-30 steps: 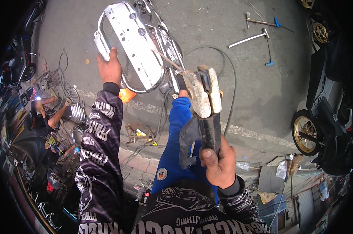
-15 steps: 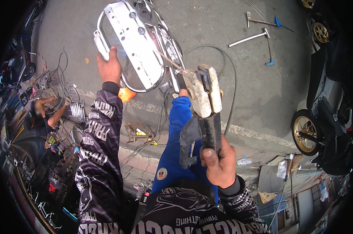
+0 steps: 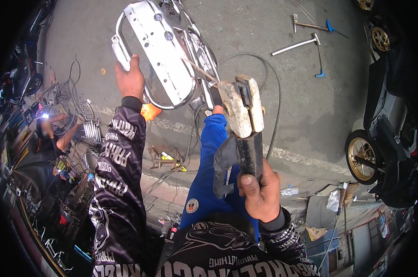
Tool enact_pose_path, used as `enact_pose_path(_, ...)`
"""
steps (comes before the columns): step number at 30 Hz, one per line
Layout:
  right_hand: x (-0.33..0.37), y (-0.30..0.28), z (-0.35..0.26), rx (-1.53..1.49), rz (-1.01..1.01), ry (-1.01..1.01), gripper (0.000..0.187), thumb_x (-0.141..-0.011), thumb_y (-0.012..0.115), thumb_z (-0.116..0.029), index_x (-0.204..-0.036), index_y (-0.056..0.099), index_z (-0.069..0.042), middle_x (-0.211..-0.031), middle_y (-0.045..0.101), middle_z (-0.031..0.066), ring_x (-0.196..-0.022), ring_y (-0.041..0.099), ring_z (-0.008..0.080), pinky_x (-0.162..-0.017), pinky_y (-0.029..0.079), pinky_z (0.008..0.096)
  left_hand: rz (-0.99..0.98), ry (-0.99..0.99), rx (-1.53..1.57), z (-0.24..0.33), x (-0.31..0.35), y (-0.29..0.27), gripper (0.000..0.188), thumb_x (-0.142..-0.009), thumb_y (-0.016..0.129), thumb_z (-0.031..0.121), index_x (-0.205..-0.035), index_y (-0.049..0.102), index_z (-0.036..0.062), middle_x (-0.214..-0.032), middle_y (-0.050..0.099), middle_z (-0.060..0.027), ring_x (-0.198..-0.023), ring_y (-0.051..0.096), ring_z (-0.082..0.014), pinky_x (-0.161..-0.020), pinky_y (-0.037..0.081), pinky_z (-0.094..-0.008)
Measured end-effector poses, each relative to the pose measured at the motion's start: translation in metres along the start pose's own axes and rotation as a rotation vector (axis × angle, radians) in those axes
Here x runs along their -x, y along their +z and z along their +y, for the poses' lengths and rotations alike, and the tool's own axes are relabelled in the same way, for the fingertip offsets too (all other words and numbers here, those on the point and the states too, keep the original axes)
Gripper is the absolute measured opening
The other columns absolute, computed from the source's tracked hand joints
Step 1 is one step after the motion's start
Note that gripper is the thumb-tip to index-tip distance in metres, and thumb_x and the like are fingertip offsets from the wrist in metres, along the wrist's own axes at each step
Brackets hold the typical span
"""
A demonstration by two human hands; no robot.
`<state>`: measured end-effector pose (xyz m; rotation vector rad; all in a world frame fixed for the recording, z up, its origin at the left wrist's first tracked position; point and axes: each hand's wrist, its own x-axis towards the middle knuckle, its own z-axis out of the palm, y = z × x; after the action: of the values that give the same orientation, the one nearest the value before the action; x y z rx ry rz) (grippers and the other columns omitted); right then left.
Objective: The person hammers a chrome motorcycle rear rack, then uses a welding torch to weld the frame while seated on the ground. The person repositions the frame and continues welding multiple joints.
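A silver metal frame, a flat plate with holes ringed by bent tubing, lies at upper centre. My left hand is closed around the tubing on its left side. In my right hand is a welding electrode holder, its handle black and its worn jaws pale. A thin welding rod runs from the jaws to the plate's right edge, where its tip meets or nearly meets the metal. No glow shows at that tip. Below the frame sits an orange object, partly hidden.
On the pavement at upper right lie a hammer, a metal T-shaped tool and a blue-handled tool. A cable curves behind the holder. A motorcycle stands right; a seated person is among metal parts at left.
The bright glow at the rod's tip has gone. A white light now shows beside the seated person. My hands have hardly moved; the holder sits slightly further right.
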<state>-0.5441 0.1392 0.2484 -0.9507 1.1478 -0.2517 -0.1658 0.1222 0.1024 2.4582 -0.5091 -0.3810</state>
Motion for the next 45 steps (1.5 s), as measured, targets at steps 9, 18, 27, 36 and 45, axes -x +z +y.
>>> enact_pose_path(9,0.0,-0.001,0.001,-0.002,-0.014,0.008,0.031,-0.097,0.066,-0.026,-0.109,0.059,0.001,-0.069,0.066,0.0148,-0.062,0.069,0.0271,-0.059,0.05,0.034,0.026,0.034,-0.094,0.001,0.002,0.0,0.068,-0.092,0.064,0.039,-0.135,0.048,-0.0102,-0.127,0.061,-0.0287,-0.119,0.059,-0.0395,-0.103,0.042,-0.0407)
enact_pose_path(18,-0.001,-0.002,0.001,0.004,-0.014,0.015,0.031,-0.097,0.066,-0.027,-0.108,0.06,0.001,-0.068,0.065,0.0149,-0.062,0.069,0.0268,-0.059,0.05,0.0338,0.022,-0.005,-0.104,0.005,0.004,-0.001,0.06,-0.092,0.063,0.039,-0.132,0.052,-0.0048,-0.125,0.063,-0.0263,-0.119,0.059,-0.0394,-0.102,0.042,-0.0412)
enact_pose_path(27,-0.001,0.0,0.001,0.004,-0.013,0.028,0.031,-0.096,0.067,-0.026,-0.109,0.06,0.001,-0.068,0.065,0.0149,-0.061,0.069,0.0269,-0.058,0.049,0.0336,0.033,0.025,-0.095,0.006,0.003,0.0,0.061,-0.092,0.063,0.037,-0.131,0.052,-0.0083,-0.124,0.063,-0.0276,-0.118,0.059,-0.0402,-0.102,0.042,-0.0412)
enact_pose_path(36,-0.003,0.0,0.001,-0.003,-0.011,0.015,0.031,-0.096,0.066,-0.027,-0.109,0.06,0.001,-0.068,0.065,0.0153,-0.061,0.068,0.0295,-0.058,0.049,0.0348,0.043,0.05,-0.118,0.009,0.005,0.0,0.06,-0.093,0.064,0.036,-0.131,0.052,-0.0083,-0.123,0.064,-0.0266,-0.116,0.061,-0.0386,-0.102,0.042,-0.04)
enact_pose_path(45,-0.006,0.002,0.003,-0.043,0.0,-0.004,0.032,-0.097,0.066,-0.027,-0.11,0.06,0.001,-0.064,0.062,0.0129,-0.056,0.065,0.0259,-0.056,0.047,0.0344,0.041,0.063,-0.104,0.006,0.003,0.0,0.053,-0.094,0.065,0.033,-0.129,0.054,-0.0054,-0.121,0.065,-0.0245,-0.114,0.062,-0.0374,-0.099,0.044,-0.0411)
